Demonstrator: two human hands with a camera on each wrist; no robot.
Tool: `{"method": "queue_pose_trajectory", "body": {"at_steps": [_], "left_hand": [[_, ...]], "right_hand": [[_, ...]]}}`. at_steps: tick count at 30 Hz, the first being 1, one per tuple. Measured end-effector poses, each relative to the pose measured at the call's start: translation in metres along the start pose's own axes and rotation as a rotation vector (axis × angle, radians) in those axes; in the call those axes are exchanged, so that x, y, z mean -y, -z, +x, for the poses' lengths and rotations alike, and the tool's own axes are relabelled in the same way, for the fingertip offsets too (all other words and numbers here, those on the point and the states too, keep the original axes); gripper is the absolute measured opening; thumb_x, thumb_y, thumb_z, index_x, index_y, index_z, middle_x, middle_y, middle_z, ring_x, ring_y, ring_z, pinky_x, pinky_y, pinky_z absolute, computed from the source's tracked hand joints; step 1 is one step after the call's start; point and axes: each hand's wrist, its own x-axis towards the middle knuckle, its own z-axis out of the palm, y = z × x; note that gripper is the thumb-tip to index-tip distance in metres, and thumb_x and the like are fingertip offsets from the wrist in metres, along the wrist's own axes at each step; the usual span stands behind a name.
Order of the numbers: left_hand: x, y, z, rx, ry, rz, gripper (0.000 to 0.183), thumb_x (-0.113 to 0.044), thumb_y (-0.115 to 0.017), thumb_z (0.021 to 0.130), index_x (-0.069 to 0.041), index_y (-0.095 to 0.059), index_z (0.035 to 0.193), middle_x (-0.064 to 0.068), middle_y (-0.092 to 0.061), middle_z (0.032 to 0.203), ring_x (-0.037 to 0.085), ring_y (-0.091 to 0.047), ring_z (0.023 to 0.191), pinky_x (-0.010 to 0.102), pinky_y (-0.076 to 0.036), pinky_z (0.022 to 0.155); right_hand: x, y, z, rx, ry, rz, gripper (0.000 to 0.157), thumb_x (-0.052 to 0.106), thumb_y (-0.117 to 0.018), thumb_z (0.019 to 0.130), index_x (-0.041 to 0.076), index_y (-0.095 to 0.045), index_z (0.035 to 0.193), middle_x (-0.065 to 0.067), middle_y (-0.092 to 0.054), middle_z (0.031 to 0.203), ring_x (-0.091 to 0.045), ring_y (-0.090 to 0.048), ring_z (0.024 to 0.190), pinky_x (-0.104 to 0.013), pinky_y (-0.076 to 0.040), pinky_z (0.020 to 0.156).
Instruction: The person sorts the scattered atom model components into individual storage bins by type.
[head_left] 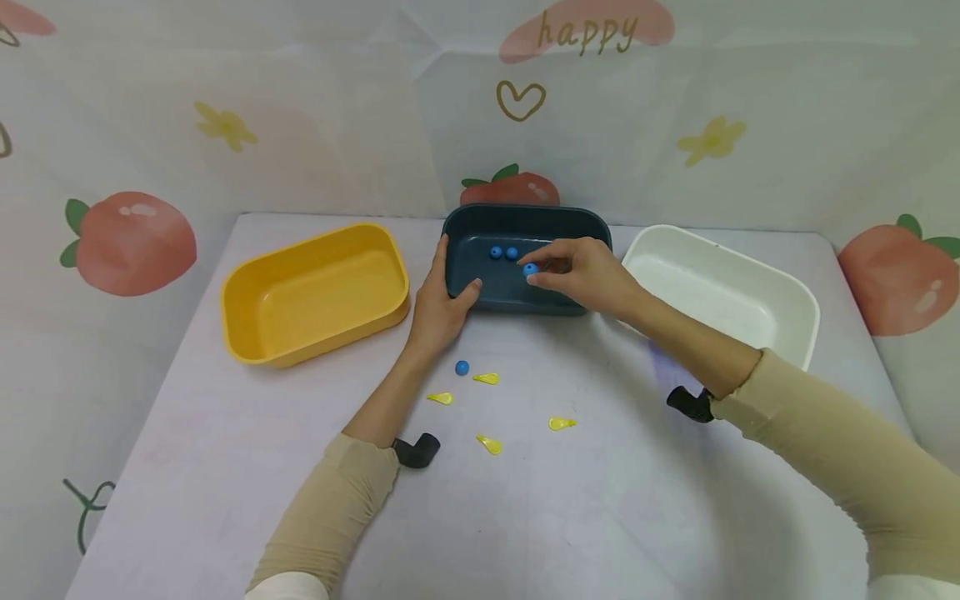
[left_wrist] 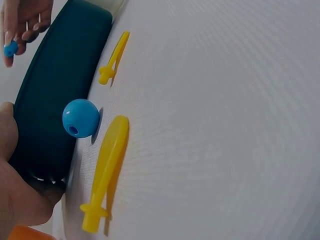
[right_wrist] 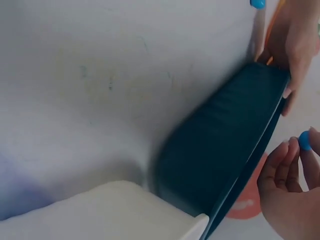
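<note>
The right hand (head_left: pixel 592 271) pinches a blue bead (head_left: pixel 531 269) between thumb and forefinger, over the opening of the dark blue tray (head_left: pixel 540 305); both wrist views show this bead higher than the rim. The tray lies by the middle of the desk's (head_left: pixel 615 517) far edge, its long axis running side to side along that edge. The left hand (head_left: pixel 438 312) grips the tray's left end, thumb over the near rim, fingers along the outer wall.

Inside, a pair of beads (head_left: pixel 512 253) rests side by side, to the left of the pinched one and a little farther from the desk's near edge. One loose bead (head_left: pixel 462 367) sits outside on the desk, on the near side of the tray, towards its left end; the left hand is the nearer to it, the right hand well apart. Four slim yellow pieces (head_left: pixel 489 445) are scattered around and below it, towards the near edge. A yellow tray (head_left: pixel 322 304) stands towards the far left corner, a white tray (head_left: pixel 720 292) towards the far right.
</note>
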Motion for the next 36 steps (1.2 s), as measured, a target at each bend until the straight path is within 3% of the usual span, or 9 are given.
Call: {"method": "queue_pose_trajectory", "body": {"at_steps": [8,20,36], "left_hand": [[-0.001,-0.001,0.000,0.001,0.002,0.005,0.083,-0.033,-0.062,0.098,-0.029,-0.007,0.161,0.001,-0.023,0.163,0.018,-0.025,0.148,0.038,-0.023,0.120],[-0.001,0.001,-0.001,0.007,-0.003,0.001,0.084,-0.034,-0.064,0.097,-0.027,-0.010,0.161,0.001,-0.022,0.164,0.018,-0.024,0.149,0.038,-0.021,0.120],[0.000,0.007,0.003,0.014,0.021,0.042,0.088,-0.039,-0.071,0.091,-0.026,-0.016,0.159,0.003,-0.029,0.161,0.022,-0.031,0.145,0.042,-0.025,0.119]], "right_hand": [[-0.011,-0.006,0.016,-0.038,-0.053,0.042,0.028,0.022,-0.072,0.092,0.009,-0.074,0.117,-0.005,-0.074,0.101,-0.018,-0.068,0.087,-0.028,-0.053,0.077],[-0.026,-0.021,0.037,-0.053,-0.115,0.026,0.027,0.020,-0.071,0.093,0.007,-0.073,0.117,-0.010,-0.071,0.102,-0.022,-0.063,0.088,-0.033,-0.053,0.078],[-0.038,-0.030,0.058,-0.022,-0.170,0.049,0.023,0.017,-0.074,0.090,0.006,-0.074,0.111,-0.011,-0.071,0.100,-0.022,-0.066,0.088,-0.030,-0.050,0.074]]}}
